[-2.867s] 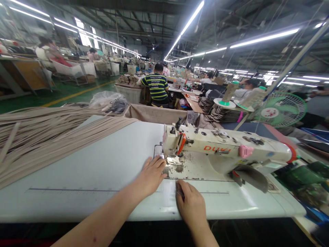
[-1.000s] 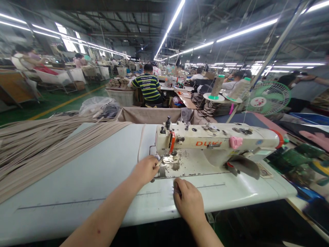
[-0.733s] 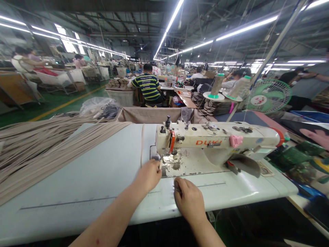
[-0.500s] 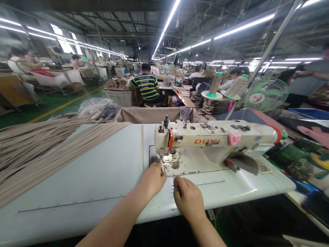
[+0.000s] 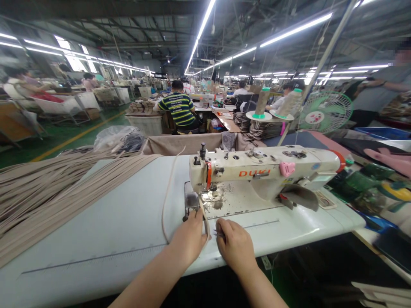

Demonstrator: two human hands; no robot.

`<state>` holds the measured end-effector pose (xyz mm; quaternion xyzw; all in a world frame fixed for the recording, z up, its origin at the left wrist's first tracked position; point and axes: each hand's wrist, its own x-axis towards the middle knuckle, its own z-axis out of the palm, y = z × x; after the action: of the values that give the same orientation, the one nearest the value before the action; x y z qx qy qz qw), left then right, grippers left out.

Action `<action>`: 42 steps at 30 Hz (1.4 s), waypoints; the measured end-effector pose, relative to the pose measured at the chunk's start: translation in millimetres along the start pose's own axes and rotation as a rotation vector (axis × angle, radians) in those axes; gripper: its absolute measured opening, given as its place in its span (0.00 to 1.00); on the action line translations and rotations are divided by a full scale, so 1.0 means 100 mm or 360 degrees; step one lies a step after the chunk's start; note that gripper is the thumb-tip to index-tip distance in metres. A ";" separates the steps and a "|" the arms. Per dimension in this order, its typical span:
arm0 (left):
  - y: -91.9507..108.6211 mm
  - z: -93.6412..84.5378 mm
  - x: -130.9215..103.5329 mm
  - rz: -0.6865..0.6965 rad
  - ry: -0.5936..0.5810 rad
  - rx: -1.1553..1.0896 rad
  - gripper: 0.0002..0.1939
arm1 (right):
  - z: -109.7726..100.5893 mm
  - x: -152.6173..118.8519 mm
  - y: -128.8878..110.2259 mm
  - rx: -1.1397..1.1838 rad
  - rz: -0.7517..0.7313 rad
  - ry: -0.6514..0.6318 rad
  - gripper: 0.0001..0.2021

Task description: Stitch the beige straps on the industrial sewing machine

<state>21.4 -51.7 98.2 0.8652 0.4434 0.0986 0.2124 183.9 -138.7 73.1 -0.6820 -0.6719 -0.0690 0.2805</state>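
Note:
My left hand (image 5: 189, 239) rests near the front edge of the white table (image 5: 112, 231), fingers closed on a thin beige strap (image 5: 165, 201). The strap runs from the presser foot (image 5: 208, 196) of the cream sewing machine (image 5: 263, 171) to my hand. From there it loops left and arcs back toward the table's rear. My right hand (image 5: 236, 246) lies beside the left, curled into a fist on a small metal tool (image 5: 218, 233) that is mostly hidden. Both hands sit just in front of the machine's needle plate.
A big pile of beige straps (image 5: 48, 188) covers the table's left part. Thread cones (image 5: 261, 102) and a green fan (image 5: 324, 112) stand behind the machine. A person in a striped shirt (image 5: 178, 109) sits ahead; another person (image 5: 382, 90) stands at the right. Coloured parts lie on the right bench (image 5: 369, 188).
My left hand has drawn back from the presser foot toward the table's front edge, pulling the strap with it. The strap now forms a loose loop. My right hand has hardly moved.

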 end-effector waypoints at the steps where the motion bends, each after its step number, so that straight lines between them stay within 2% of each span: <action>1: 0.00 -0.01 -0.01 0.0012 0.0032 0.0024 0.38 | 0.00 0.00 0.00 0.0006 -0.0002 0.0002 0.13; 6: 0.03 -0.02 -0.02 0.0185 0.0210 -0.0030 0.34 | -0.03 -0.02 0.02 0.0035 -0.0023 0.0009 0.14; 13: 0.09 -0.03 -0.08 0.0220 0.0082 -0.0080 0.16 | -0.12 -0.09 0.08 0.0318 -0.0070 0.0002 0.13; 18: 0.13 -0.03 -0.11 0.0218 0.0063 0.0054 0.10 | -0.28 -0.25 0.21 0.0723 -0.0033 0.0073 0.10; 20: 0.12 0.00 -0.11 0.0240 0.0059 0.0085 0.10 | -0.36 -0.37 0.30 0.0819 0.0151 0.0159 0.10; 24: 0.04 0.11 -0.14 0.0333 0.0150 0.0159 0.09 | -0.48 -0.73 0.59 0.0912 0.0777 0.0328 0.19; 26: -0.06 0.17 -0.13 0.0391 0.0227 0.0200 0.10 | -0.51 -0.93 0.81 0.0895 0.1090 0.0459 0.23; 28: -0.20 0.25 -0.08 0.0518 0.0262 0.0215 0.13 | -0.56 -1.15 1.07 0.0787 0.1320 0.0608 0.28; 32: -0.47 0.39 0.05 0.0598 0.0291 0.0219 0.14 | -0.75 -1.66 1.61 0.0478 0.1774 0.0892 0.35; 35: -0.58 0.46 0.08 0.0664 0.0310 0.0221 0.16 | -0.96 -2.01 1.89 0.0200 0.2091 0.1052 0.29; 39: -0.65 0.53 0.09 0.0694 0.0389 0.0219 0.16 | -1.23 -2.28 2.08 -0.0122 0.2337 0.1184 0.17; 42: -0.75 0.62 0.14 0.0695 0.0401 0.0202 0.15 | -1.39 -2.34 2.16 -0.0332 0.2450 0.1257 0.19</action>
<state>-2.7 -18.9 8.4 0.9329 0.2742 0.2213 0.0744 409.1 -397.4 16.3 -0.8950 0.1321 -0.1528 0.3978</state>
